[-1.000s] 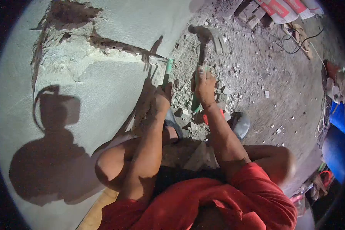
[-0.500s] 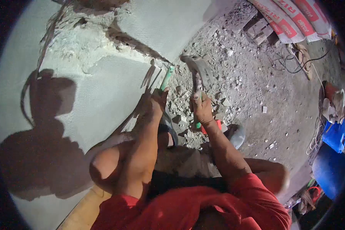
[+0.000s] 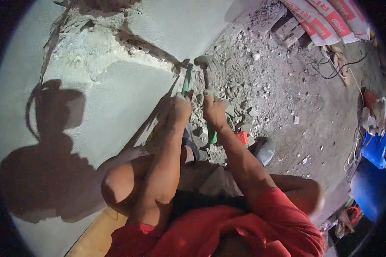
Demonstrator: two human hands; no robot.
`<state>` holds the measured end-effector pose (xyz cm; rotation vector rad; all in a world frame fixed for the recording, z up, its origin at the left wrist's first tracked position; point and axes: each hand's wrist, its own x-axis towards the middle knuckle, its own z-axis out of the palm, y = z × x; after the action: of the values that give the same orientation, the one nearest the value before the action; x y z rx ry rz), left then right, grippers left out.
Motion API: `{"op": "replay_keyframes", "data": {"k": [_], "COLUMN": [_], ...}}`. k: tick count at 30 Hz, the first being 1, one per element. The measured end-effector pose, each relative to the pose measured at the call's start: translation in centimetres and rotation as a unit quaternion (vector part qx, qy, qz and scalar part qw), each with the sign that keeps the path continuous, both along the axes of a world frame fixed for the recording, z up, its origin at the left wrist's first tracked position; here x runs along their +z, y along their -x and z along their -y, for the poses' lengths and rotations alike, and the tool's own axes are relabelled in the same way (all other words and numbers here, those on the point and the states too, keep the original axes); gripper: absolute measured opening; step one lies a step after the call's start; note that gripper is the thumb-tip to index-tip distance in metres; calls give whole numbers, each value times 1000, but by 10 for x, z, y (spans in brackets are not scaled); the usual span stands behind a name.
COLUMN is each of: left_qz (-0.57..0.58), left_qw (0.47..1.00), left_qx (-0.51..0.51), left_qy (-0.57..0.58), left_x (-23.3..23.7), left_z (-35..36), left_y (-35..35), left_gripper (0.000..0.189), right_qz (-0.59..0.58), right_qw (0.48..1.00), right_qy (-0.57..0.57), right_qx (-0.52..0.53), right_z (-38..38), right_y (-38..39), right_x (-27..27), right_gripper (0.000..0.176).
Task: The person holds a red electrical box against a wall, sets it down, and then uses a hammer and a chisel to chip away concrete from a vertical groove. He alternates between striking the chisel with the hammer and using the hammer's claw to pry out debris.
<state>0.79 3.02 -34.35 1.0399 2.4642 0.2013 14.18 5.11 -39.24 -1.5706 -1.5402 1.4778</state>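
My left hand (image 3: pixel 181 107) is closed around a green-handled tool (image 3: pixel 187 80). The tool's dark upper end lies at the broken edge of the wall (image 3: pixel 128 98), by the right end of a chipped groove (image 3: pixel 152 51). In my right hand (image 3: pixel 214 115) is a hammer (image 3: pixel 206 77) with a green grip, whose thumb-side shaft leads up to a dark head. That head is just right of the tool's top end, close beside it. Fingers of both hands wrap their handles; the tool's working tip is hard to make out.
Broken rubble (image 3: pixel 240 85) covers the floor beside the wall. A red object (image 3: pixel 242 137) lies under my right forearm. Red-and-white sacks (image 3: pixel 315 25) are stacked at the upper right, with cables (image 3: pixel 330 70) below them. Blue items (image 3: pixel 374 152) stand at the far right.
The hammer has swung left and up, its blurred head now sharper and nearer the green-handled tool. My left hand and its tool have shifted slightly upward.
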Motion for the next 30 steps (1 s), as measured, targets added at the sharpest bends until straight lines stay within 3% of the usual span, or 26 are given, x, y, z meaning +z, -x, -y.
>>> {"op": "replay_keyframes", "data": {"k": [1,3,4,6,8,10,11,12,14,16,18,20,21,23,24,26,28,30], "left_qz": [-1,-15,5,25,47,35,43,50,12,73,56,75,94,83,74,31,149,89], "left_qw": [1000,998,999,998,997,997,997,997,999,996,992,995,993,994,995,999,988,995], "left_qx": [-18,-57,-29,-3,6,14,20,28,29,-16,-112,-29,36,46,55,31,42,33], "left_qy": [11,27,38,51,54,65,56,43,24,51,24,54,67,58,48,31,-24,38], "left_x": [9,-26,-9,15,19,15,28,40,37,38,-11,19,36,23,12,-3,-27,-14], "left_z": [3,15,10,0,-6,-9,-15,-26,-24,-24,-13,-20,-26,-20,-23,-17,-11,-21], "left_y": [0,10,3,-9,-8,-4,-4,-4,-4,0,19,4,-4,-2,2,6,16,15], "left_gripper": [50,51,52,53,53,53,52,52,51,53,54,55,55,55,55,55,59,60], "right_qz": [2,-169,-168,-204,-214,-65,-38,-108,-157,-187,-253,-97,-41,81,69,26,-139,-256], "right_qw": [1000,979,980,968,959,981,989,974,976,966,951,970,987,996,995,999,985,954], "right_qy": [2,80,82,-39,-33,175,139,185,121,57,6,-211,-147,-23,69,6,30,1], "right_qx": [3,-76,-76,-139,-181,-44,-30,-79,-88,-166,-179,-68,-48,18,-21,-33,-100,-153], "right_z": [0,5,11,20,17,7,-12,-22,-33,-41,-44,-28,-22,-14,-25,-42,-59,-72], "right_y": [-7,-19,-20,-14,1,0,-7,-16,-29,-33,-34,-25,-18,-4,-9,-24,-35,-43], "right_x": [20,55,57,59,25,-2,12,27,62,106,96,54,26,-4,-10,37,83,133], "right_gripper": [53,54,54,66,67,68,67,64,64,62,60,61,61,63,56,53,51,49]}}
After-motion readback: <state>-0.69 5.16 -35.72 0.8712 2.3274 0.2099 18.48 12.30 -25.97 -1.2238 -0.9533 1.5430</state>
